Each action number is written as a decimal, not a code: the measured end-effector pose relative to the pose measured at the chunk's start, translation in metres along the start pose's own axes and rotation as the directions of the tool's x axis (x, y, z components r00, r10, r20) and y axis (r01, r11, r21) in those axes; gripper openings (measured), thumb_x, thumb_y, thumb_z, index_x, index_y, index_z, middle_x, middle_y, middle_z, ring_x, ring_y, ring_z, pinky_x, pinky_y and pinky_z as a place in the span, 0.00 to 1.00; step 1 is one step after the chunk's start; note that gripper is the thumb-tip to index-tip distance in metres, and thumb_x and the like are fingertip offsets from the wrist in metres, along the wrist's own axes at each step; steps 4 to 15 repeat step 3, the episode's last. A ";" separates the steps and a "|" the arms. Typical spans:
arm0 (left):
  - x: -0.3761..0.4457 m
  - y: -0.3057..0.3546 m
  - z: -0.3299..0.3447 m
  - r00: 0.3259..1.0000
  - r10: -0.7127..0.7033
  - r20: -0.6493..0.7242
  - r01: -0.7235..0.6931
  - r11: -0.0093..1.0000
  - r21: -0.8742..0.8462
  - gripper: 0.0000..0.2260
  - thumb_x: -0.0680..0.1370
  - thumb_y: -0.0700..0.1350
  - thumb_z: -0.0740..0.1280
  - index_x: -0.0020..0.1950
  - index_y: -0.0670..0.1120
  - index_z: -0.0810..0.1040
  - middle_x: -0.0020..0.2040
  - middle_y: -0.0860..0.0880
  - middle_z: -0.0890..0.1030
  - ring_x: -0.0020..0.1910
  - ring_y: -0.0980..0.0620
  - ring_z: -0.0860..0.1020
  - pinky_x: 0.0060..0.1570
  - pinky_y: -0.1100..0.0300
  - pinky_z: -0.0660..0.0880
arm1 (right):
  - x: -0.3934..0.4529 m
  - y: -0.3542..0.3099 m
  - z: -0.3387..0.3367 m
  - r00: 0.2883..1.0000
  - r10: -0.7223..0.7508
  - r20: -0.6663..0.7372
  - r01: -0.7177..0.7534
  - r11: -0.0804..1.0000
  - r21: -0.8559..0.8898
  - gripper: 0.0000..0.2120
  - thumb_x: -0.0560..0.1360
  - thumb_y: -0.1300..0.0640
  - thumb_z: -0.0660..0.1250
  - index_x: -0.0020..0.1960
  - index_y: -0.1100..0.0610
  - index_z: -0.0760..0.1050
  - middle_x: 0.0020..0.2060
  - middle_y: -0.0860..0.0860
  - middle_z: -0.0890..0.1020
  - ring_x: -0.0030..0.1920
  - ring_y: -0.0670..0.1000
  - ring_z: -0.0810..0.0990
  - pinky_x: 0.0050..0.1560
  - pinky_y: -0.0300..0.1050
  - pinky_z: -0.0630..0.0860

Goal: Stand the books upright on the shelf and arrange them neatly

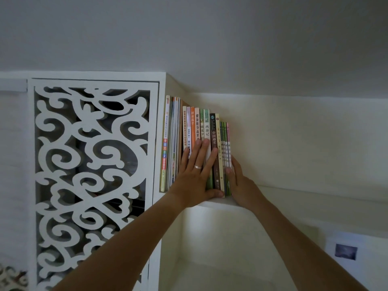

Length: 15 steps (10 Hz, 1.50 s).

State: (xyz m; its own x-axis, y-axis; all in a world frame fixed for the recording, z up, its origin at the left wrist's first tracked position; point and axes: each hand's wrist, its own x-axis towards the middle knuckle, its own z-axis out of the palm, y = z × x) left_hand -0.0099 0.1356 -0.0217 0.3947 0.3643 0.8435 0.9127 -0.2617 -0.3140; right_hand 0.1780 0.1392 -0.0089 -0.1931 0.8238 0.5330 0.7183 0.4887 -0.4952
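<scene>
Books [190, 141]: one row of thin paperbacks with printed spines in white, orange, green, black and pink, standing upright on a white painted shelf board [218, 203] at centre of view, packed against the cabinet side wall at 9 o'clock. Spines step down in height from 9 toward 3 o'clock; the tall white-spined volume [164, 141] stands first, the pink-spined volume [228, 143] last.

Carved white fretwork door panel [92, 164]: scrolling cut-out pattern, matte finish, dark interior behind; occupies the 9 o'clock side.

Left hand [194, 175]: fingers straight and spread, palm laid flat against the mid-row spines, thumb at the lower edge of the spines by the shelf's front edge, nothing held. A plain silver ring [197, 166] sits on one finger.

Right hand [238, 179]: flat against the outer face of the last book at the 3 o'clock end, thumb on the spine side, fingers extended behind, pressing not clasping.

Smooth cream alcove wall [294, 143]: behind and toward 3 o'clock; pale grey ceiling [189, 38] at 12 o'clock. A small dark picture [345, 251] is fixed on the wall at 4 o'clock.
</scene>
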 end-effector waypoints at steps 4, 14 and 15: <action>0.005 0.003 -0.024 0.997 -0.041 0.062 0.049 0.988 -0.145 0.49 0.74 0.67 0.69 0.85 0.46 0.50 0.85 0.41 0.47 0.84 0.41 0.43 0.78 0.33 0.52 | -0.008 -0.005 -0.015 0.993 0.043 -0.112 -0.031 0.994 0.104 0.27 0.85 0.43 0.52 0.81 0.51 0.56 0.66 0.59 0.78 0.59 0.57 0.80 0.50 0.42 0.70; 0.005 0.003 -0.024 0.997 -0.041 0.062 0.049 0.988 -0.145 0.49 0.74 0.67 0.69 0.85 0.46 0.50 0.85 0.41 0.47 0.84 0.41 0.43 0.78 0.33 0.52 | -0.008 -0.005 -0.015 0.993 0.043 -0.112 -0.031 0.994 0.104 0.27 0.85 0.43 0.52 0.81 0.51 0.56 0.66 0.59 0.78 0.59 0.57 0.80 0.50 0.42 0.70; 0.005 0.003 -0.024 0.997 -0.041 0.062 0.049 0.988 -0.145 0.49 0.74 0.67 0.69 0.85 0.46 0.50 0.85 0.41 0.47 0.84 0.41 0.43 0.78 0.33 0.52 | -0.008 -0.005 -0.015 0.993 0.043 -0.112 -0.031 0.994 0.104 0.27 0.85 0.43 0.52 0.81 0.51 0.56 0.66 0.59 0.78 0.59 0.57 0.80 0.50 0.42 0.70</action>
